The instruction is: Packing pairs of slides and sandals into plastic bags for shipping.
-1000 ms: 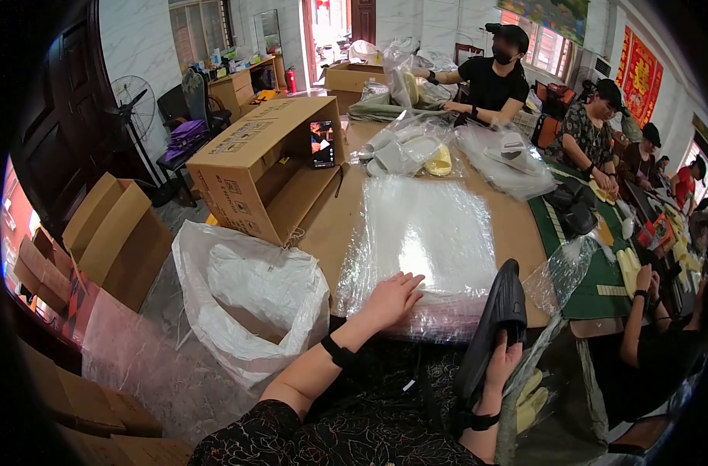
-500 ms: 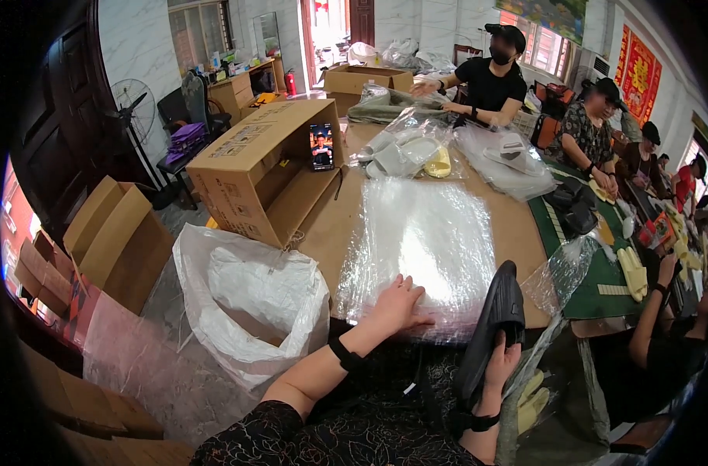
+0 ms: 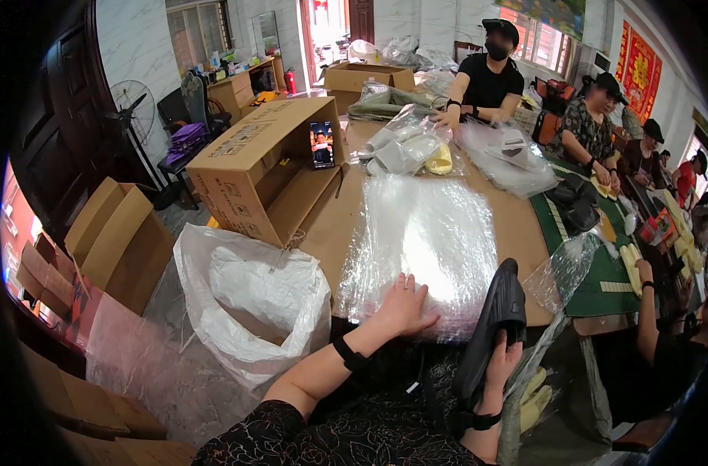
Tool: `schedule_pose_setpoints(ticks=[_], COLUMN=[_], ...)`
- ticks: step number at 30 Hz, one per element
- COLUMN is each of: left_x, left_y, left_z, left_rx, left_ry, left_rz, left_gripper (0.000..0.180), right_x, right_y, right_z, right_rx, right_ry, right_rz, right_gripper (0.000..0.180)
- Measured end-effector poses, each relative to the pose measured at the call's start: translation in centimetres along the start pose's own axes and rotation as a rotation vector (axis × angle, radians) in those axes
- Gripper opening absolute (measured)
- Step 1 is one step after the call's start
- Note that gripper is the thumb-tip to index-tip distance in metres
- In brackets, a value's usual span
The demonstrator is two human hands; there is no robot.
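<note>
A stack of clear plastic bags [image 3: 428,225] lies on the cardboard-topped table in front of me. My left hand [image 3: 402,307] rests flat on its near edge, fingers apart. In my right hand [image 3: 503,361] is a black slide slipper [image 3: 490,326], held upright at the stack's right corner. The fingers reach into the slipper's strap opening, partly hidden by it. Whether there is one slipper or a pair pressed together, I cannot tell.
An open white woven sack [image 3: 253,303] stands left of the table. Behind it, a cardboard box [image 3: 245,171] lies on its side with a phone [image 3: 321,145] against it. Bagged slippers [image 3: 404,147] lie beyond the stack. Co-workers handle yellow slippers [image 3: 632,268] along the green mat [image 3: 595,264].
My left hand has shifted very slightly on the bags; the slipper stays in my right hand. At right, a co-worker's hand has reached the yellow slippers. The far co-worker's arms have drawn in.
</note>
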State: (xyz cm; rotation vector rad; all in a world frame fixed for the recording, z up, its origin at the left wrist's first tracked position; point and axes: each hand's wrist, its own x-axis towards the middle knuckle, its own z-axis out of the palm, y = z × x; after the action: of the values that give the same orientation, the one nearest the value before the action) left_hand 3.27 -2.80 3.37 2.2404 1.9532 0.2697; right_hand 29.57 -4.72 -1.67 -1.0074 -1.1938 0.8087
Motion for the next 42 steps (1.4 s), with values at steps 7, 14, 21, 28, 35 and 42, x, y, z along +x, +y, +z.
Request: schedule_pose_setpoints(ticks=[7,14,21,28,35,42], left_x=[0.6,0.4,0.4,0.9,1.2,1.7], left_y=[-1.9,-2.4,-4.5,-4.6,-3.2,-4.2], left_z=[2.5,-1.6,-2.8,-1.3,-2.9,-4.0], left_rx=[-0.231,-0.495,-0.866,-0.822,-0.596,-0.707], left_ry=[0.230,0.157,0.117,0.161,0.129,0.000], left_rz=[0.046,-0.113,-0.310,-0.264,-0.130,-0.117], left_gripper=[0.043,0.043,0.045,0.038,0.052,0.052], right_x=[-0.1,-0.1,1.1,1.4,0.5,1.2], right_y=[-0.1,-0.1,-5.1,-8.2,-9.7,-8.5], right_z=[-0.1,-2.8,-5.1,-5.3,-0.3,1.0], right_rx=[-0.002,-0.058,-0.176,-0.232,-0.644,-0.967], right_ry=[-0.015,0.218,0.283,0.097,-0.456,-0.781], right_rz=[0.021,0.008,-0.401,-0.360,-0.565,-0.518], right_gripper=[0.025,0.027,0.037,0.040,0.049,0.034])
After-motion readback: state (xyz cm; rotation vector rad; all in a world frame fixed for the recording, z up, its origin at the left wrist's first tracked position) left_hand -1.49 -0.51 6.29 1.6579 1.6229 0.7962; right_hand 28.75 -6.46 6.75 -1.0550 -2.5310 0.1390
